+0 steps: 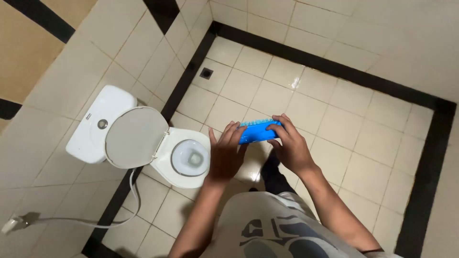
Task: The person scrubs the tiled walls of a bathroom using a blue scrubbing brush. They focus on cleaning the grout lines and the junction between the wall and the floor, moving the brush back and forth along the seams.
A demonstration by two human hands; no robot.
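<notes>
A tiled floor (334,110) of cream squares is seen from above, bounded by a black border strip (334,69) running from upper centre to the right edge, then down the right side. A second black strip runs diagonally down the left of centre, along the wall base. Open floor is left in the upper centre and right of the frame. A small square floor drain (206,73) is set near the upper corner of the border.

A white toilet (143,141) occupies the left centre, lid raised against the cistern, bowl (190,158) open. A white hose (95,220) trails from it toward the lower left.

A blue scrub brush (258,131) is held at frame centre, just right of the bowl and above the floor. The left hand (225,155) is placed at the brush's left end, fingers extended and loosely spread, fingertips touching the blue body. The right hand (289,143) is curled over the right end, fingers closed on its upper edge and thumb underneath. The brush is thus spanned between both hands, bristle side partly hidden.
</notes>
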